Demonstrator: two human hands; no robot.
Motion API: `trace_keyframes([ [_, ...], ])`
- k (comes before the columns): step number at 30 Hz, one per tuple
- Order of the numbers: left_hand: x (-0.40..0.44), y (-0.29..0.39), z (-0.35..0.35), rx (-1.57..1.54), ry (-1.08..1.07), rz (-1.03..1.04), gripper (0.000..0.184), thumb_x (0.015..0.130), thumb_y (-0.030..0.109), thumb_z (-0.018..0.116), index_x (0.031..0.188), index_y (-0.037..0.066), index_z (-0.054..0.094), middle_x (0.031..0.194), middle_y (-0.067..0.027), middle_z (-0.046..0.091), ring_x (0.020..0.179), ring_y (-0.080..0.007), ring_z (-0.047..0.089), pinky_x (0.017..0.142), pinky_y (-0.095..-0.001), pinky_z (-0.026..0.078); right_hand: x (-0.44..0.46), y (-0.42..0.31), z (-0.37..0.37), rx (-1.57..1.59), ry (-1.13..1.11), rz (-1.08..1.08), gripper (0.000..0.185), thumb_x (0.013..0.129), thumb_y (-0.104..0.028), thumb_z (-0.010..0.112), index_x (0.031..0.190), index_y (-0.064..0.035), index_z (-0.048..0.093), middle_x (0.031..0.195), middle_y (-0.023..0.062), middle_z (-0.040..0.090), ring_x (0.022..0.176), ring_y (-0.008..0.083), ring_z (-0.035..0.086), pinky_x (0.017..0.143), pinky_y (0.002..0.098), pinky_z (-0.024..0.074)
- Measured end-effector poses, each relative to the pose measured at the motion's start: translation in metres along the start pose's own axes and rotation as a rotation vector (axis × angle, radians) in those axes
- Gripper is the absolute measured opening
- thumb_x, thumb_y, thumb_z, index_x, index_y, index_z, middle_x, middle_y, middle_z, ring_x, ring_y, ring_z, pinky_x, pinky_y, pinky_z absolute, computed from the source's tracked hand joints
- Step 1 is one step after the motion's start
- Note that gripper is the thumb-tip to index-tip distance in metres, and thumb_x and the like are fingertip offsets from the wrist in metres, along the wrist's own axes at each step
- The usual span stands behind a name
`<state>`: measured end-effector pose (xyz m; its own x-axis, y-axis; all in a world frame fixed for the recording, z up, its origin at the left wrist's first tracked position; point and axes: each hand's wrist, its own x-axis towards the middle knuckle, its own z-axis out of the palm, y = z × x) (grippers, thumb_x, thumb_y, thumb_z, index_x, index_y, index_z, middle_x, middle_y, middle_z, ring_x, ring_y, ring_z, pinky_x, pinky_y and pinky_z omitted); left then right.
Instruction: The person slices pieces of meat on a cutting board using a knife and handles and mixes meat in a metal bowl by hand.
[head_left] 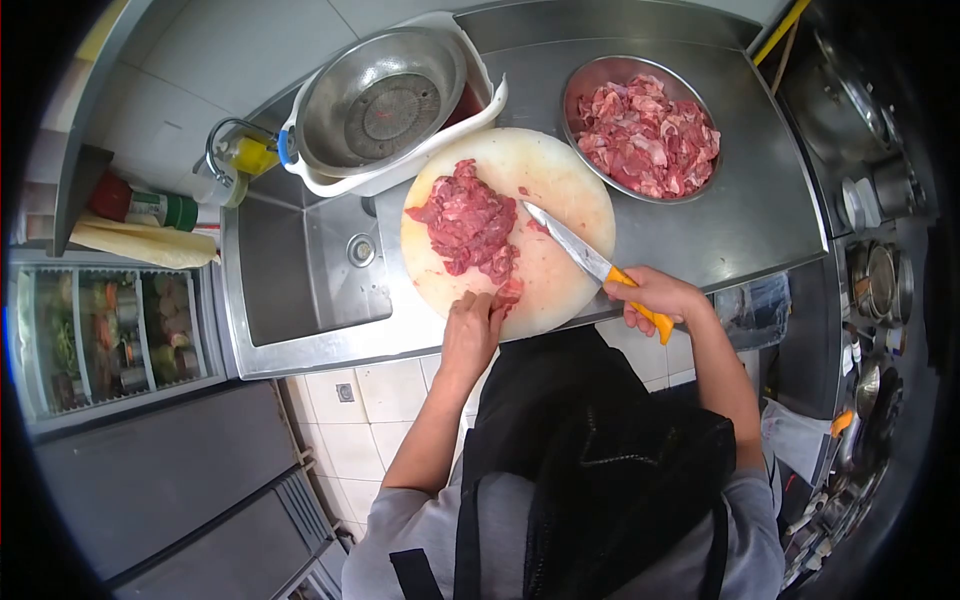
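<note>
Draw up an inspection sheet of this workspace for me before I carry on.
Surface: steel counter, sink at left.
Job's things: meat pile on round cutting board; cut meat in steel bowl.
Clutter: large metal basin and white tub behind the board.
Hands: left hand touches a meat strip, pinch unclear; right hand grips yellow-handled knife.
Cables: nothing seen on the counter.
Surroundings: glass-fronted fridge left, metal cookware right.

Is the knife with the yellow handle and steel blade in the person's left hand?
No, the right hand grips the yellow-handled steel knife, while the left hand touches raw red meat.
</note>
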<state>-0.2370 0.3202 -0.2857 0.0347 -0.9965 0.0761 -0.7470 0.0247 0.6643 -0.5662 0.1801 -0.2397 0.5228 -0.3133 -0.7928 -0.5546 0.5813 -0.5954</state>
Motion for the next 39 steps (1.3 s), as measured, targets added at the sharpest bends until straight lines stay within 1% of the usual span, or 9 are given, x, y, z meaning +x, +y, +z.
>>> trace_keyframes([
  [6,0.022,0.016,-0.011,0.133,0.036,-0.064,0.028,0.091,0.02,0.083,0.089,-0.001,0.065,0.091,-0.0201,0.066,0.095,-0.0435,0.064,0.084,-0.0529,0.052,-0.01,0.037,-0.025,0.089,0.032,0.009,0.041,0.111,-0.046,0.059,0.119,-0.0058,0.059,0.073,0.0119,0.068,0.045,0.0148,0.06,0.043,0.0315,0.0515],
  [10,0.032,0.011,0.014,0.208,0.126,-0.001,0.029,0.092,0.02,0.082,0.088,0.0,0.062,0.087,-0.0202,0.067,0.087,-0.0435,0.066,0.079,-0.052,0.053,-0.016,0.056,-0.039,0.223,-0.037,0.023,0.04,0.111,-0.046,0.06,0.118,-0.0072,0.061,0.075,0.0139,0.07,0.044,0.0155,0.06,0.043,0.0314,0.0514],
  [12,0.033,0.003,0.02,0.112,-0.106,-0.127,0.028,0.095,0.02,0.079,0.097,-0.001,0.06,0.082,-0.0201,0.069,0.08,-0.0434,0.068,0.075,-0.0516,0.054,-0.022,0.065,-0.044,0.232,-0.006,0.01,0.04,0.11,-0.047,0.061,0.118,-0.0081,0.06,0.076,0.0134,0.069,0.046,0.0157,0.06,0.044,0.0322,0.0519],
  [16,0.032,-0.008,0.02,0.16,-0.143,0.022,0.026,0.096,0.014,0.076,0.104,-0.002,0.057,0.079,-0.0182,0.071,0.075,-0.0382,0.07,0.072,-0.0475,0.055,-0.034,0.06,-0.04,0.171,0.102,-0.023,0.04,0.11,-0.047,0.062,0.115,-0.0071,0.06,0.074,0.0107,0.067,0.047,0.0159,0.06,0.045,0.033,0.0516],
  [21,0.038,0.023,-0.009,-0.293,-0.093,-0.208,0.009,0.108,0.005,0.061,0.108,0.0,0.053,0.076,-0.0104,0.069,0.075,-0.0194,0.073,0.064,-0.0342,0.054,-0.076,0.026,0.004,-0.272,0.457,-0.103,0.041,0.109,-0.043,0.062,0.11,-0.0022,0.059,0.07,0.0076,0.064,0.049,0.016,0.062,0.046,0.0342,0.0509],
  [26,0.054,0.078,-0.014,-1.099,0.04,-0.27,0.017,0.107,-0.001,0.061,0.122,0.003,0.053,0.116,-0.0097,0.063,0.083,-0.0117,0.068,0.087,-0.0334,0.065,-0.087,0.024,0.018,-0.362,0.443,-0.062,0.044,0.109,-0.042,0.062,0.111,0.0009,0.058,0.07,0.0121,0.064,0.049,0.0202,0.064,0.049,0.0365,0.0518],
  [31,0.037,0.03,0.07,-0.859,0.018,-0.305,0.014,0.102,0.005,0.074,0.108,0.002,0.062,0.096,-0.0045,0.069,0.083,-0.0099,0.068,0.074,-0.0263,0.058,-0.067,0.06,0.033,-0.775,0.834,-0.308,0.044,0.107,-0.043,0.063,0.122,-0.0014,0.058,0.081,0.0252,0.072,0.074,0.0453,0.074,0.068,0.0531,0.0577],
  [34,0.029,0.027,0.076,-0.415,0.07,-0.339,0.022,0.096,0.009,0.082,0.104,0.003,0.062,0.083,-0.0032,0.071,0.072,-0.01,0.064,0.066,-0.0262,0.053,-0.076,0.056,0.057,-0.809,0.789,-0.227,0.041,0.107,-0.042,0.062,0.122,-0.0039,0.057,0.089,0.0251,0.075,0.086,0.0503,0.073,0.076,0.0584,0.0575],
  [39,0.034,0.049,0.059,-0.387,0.091,-0.259,0.022,0.093,0.006,0.082,0.103,0.003,0.063,0.082,-0.0098,0.066,0.07,-0.0193,0.066,0.064,-0.0341,0.054,-0.073,0.077,0.083,-0.975,0.751,-0.24,0.032,0.107,-0.038,0.061,0.114,-0.0074,0.055,0.096,0.0219,0.074,0.079,0.0494,0.073,0.072,0.0582,0.0587],
])
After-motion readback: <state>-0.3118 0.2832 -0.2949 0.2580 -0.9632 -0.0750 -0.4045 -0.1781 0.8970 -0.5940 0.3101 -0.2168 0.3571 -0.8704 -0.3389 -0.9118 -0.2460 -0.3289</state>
